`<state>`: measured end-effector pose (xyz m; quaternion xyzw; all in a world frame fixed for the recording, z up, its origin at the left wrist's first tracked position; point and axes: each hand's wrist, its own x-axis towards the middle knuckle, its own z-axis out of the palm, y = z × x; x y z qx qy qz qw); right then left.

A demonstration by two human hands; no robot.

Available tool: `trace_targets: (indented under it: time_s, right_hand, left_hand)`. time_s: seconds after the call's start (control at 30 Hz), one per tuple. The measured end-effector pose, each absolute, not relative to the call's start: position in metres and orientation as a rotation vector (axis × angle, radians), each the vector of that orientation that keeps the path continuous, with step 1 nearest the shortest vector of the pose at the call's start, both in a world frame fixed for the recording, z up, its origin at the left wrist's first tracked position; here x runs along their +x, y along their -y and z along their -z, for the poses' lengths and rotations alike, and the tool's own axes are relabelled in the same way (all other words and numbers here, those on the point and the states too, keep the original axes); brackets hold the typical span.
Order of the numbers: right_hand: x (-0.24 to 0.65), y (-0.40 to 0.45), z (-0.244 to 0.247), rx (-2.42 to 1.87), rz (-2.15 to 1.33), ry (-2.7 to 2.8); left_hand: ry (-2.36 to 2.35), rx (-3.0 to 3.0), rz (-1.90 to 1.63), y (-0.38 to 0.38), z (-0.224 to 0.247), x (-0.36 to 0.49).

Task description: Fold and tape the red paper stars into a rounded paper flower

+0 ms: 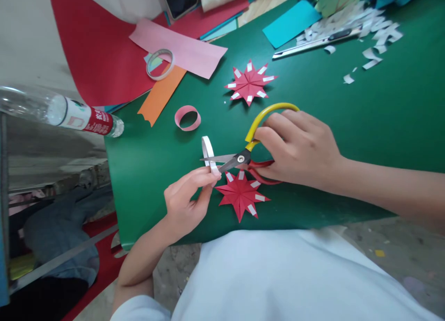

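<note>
My right hand (299,147) grips scissors (240,159) with one yellow and one red handle loop. Their blades are parted and reach across a thin roll of white tape (207,149), which my left hand (189,198) pinches by its lower edge. Whether the blades touch the tape is hard to tell. Just below the scissors lies a red folded-paper star (239,198) with white tape pieces on several of its points. Farther up the green table, a second red paper star (249,83) has white pieces on its points.
A pink paper ring (187,118), orange strip (162,94), pink sheet (184,47) and tape roll (160,65) lie to the left. A plastic bottle (86,117) lies at the left edge. Behind are a box cutter (318,43), blue paper (291,23) and white scraps (373,22).
</note>
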<state>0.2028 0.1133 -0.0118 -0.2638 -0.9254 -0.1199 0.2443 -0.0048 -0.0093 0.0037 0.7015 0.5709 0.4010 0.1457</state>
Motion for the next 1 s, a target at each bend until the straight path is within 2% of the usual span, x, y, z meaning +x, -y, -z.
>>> trace_targets:
  time_s: [0.33, 0.8, 1.0]
  right_hand:
    - [0.201, -0.112, 0.014, -0.688, 0.513, 2.308]
    - [0.205, -0.116, 0.014, -0.635, 0.533, 2.344]
    - [0.207, -0.13, 0.017, -0.752, 0.537, 2.298]
  left_hand:
    - [-1.65, 2.017, -1.185, 0.006, -0.005, -0.005]
    - [-1.653, 1.98, -1.163, 0.006, -0.01, -0.01]
    - [-1.654, 2.033, -1.071, 0.008, -0.01, -0.011]
